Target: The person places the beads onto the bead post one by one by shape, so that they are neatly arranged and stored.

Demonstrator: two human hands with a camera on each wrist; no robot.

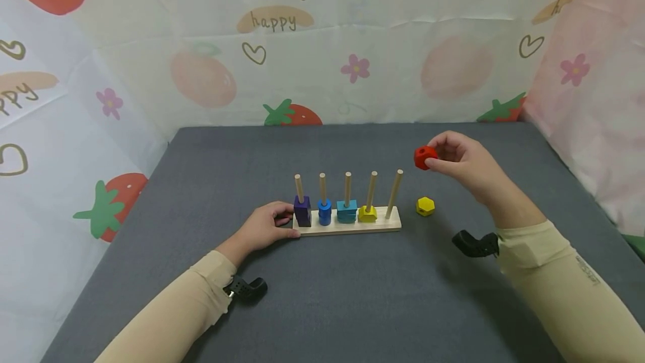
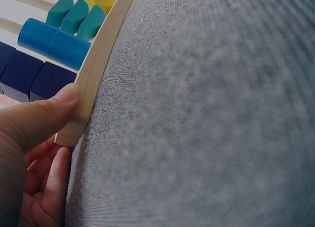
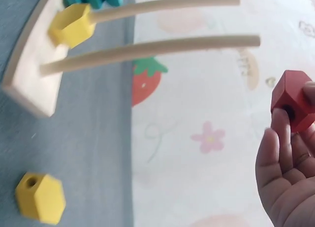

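Observation:
With its thumb on the front edge and fingers round the end, my left hand (image 1: 263, 226) grips the left end of a wooden peg board (image 1: 347, 229). Purple square blocks (image 1: 303, 213), blue cylinders (image 1: 325, 215), teal blocks (image 1: 346, 213) and a yellow hexagonal block (image 1: 367, 215) sit on its first pegs from the left. The rightmost peg (image 1: 395, 195) is bare. Raised behind and right of that peg, my right hand (image 1: 468, 164) pinches a red faceted block (image 3: 287, 91) between thumb and fingers, its hole showing.
A loose yellow hexagonal block (image 1: 425, 206) lies on the grey cloth (image 1: 322, 296) to the right of the board, below my right hand. A printed curtain (image 1: 312, 71) hangs behind the table and along both sides. A black wrist camera (image 1: 476, 244) juts out from the right sleeve.

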